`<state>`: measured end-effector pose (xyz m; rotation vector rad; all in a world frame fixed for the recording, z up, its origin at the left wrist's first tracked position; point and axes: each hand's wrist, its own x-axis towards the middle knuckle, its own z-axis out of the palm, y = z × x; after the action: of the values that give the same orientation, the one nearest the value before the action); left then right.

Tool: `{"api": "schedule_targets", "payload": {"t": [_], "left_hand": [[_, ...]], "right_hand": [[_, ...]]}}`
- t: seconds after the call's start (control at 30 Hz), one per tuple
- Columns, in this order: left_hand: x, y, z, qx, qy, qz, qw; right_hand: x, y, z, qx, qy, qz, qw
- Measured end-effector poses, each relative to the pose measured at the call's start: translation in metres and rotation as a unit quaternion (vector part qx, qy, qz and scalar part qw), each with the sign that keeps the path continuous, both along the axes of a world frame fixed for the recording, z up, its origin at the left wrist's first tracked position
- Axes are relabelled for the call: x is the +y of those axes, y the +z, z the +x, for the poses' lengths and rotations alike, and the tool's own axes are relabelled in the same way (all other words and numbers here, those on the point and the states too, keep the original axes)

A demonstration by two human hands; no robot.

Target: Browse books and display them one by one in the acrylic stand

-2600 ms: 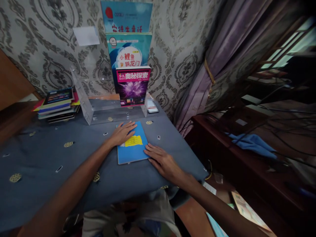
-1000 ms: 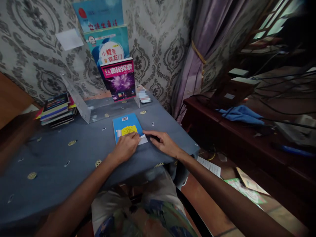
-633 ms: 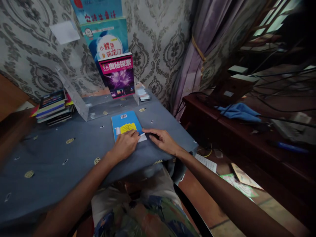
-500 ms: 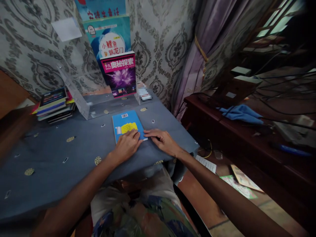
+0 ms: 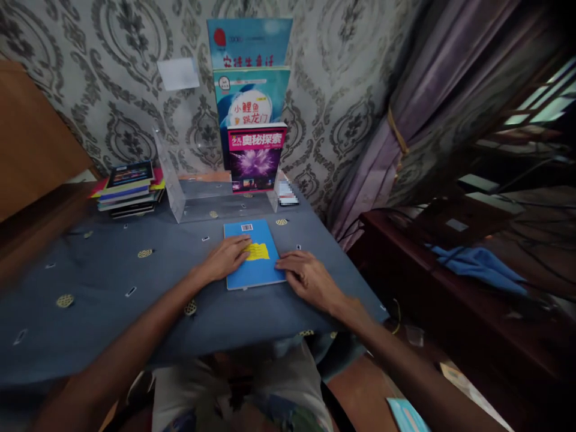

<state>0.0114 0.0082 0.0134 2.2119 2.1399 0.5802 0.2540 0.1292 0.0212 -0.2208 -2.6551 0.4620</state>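
A blue book [image 5: 252, 277] with a yellow patch and a barcode lies flat and closed on the cloth-covered table [image 5: 171, 342]. My left hand [image 5: 226, 255] rests on the book's left side, its fingers stretched out across the cover to the yellow patch. At the right edge of the book, my right hand [image 5: 310, 277] touches with its fingertips. Its fingers are loosely bent, with the thumb apart below them. Behind the book stands a clear acrylic rack [image 5: 173, 186]. Upright at the rack's right end is a pink and black book [image 5: 257, 157].
Taller blue-green books [image 5: 274, 81] stand behind the pink one against the wallpaper. A stack of books [image 5: 130, 189] sits at the left back. A phone-like object [image 5: 287, 191] lies beyond the rack. To the right are a curtain [image 5: 373, 138] and a dark red bench [image 5: 405, 258] with a blue cloth [image 5: 479, 264].
My left hand has slid from the book's lower edge to its left side, uncovering the lower cover. My right hand stays at the right edge. The view has shifted.
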Motion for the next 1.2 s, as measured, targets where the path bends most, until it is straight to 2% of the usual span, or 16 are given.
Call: {"api": "schedule_targets", "payload": {"t": [0.13,0.27,0.37,0.47,0.63,0.9,1.03,1.2], "left_hand": [[0.015,-0.008,-0.022,0.017,0.077,0.001,0.997],[0.016,-0.014,-0.021,0.019,0.097,0.010,0.995],[0.015,-0.015,-0.016,0.016,0.106,0.002,0.994],[0.015,-0.013,-0.015,0.003,0.110,-0.013,0.994],[0.014,-0.009,-0.015,-0.008,0.113,-0.022,0.993],[0.013,-0.007,-0.015,-0.014,0.112,-0.038,0.993],[0.011,-0.003,-0.015,-0.011,0.111,-0.054,0.992],[0.011,0.007,-0.015,0.013,0.114,-0.077,0.990]], "right_hand": [[0.003,0.005,-0.046,-0.045,0.026,0.031,0.998],[0.016,-0.001,-0.093,-0.050,0.028,0.011,0.998],[0.037,-0.007,-0.112,-0.066,-0.004,0.000,0.998],[0.056,-0.016,-0.118,-0.065,-0.039,-0.016,0.997],[0.069,-0.029,-0.117,-0.017,-0.031,-0.064,0.997],[0.083,-0.033,-0.117,0.024,-0.016,-0.156,0.987],[0.081,-0.031,-0.118,0.018,-0.024,-0.119,0.992],[0.071,-0.017,-0.122,0.004,-0.063,-0.073,0.995]]}}
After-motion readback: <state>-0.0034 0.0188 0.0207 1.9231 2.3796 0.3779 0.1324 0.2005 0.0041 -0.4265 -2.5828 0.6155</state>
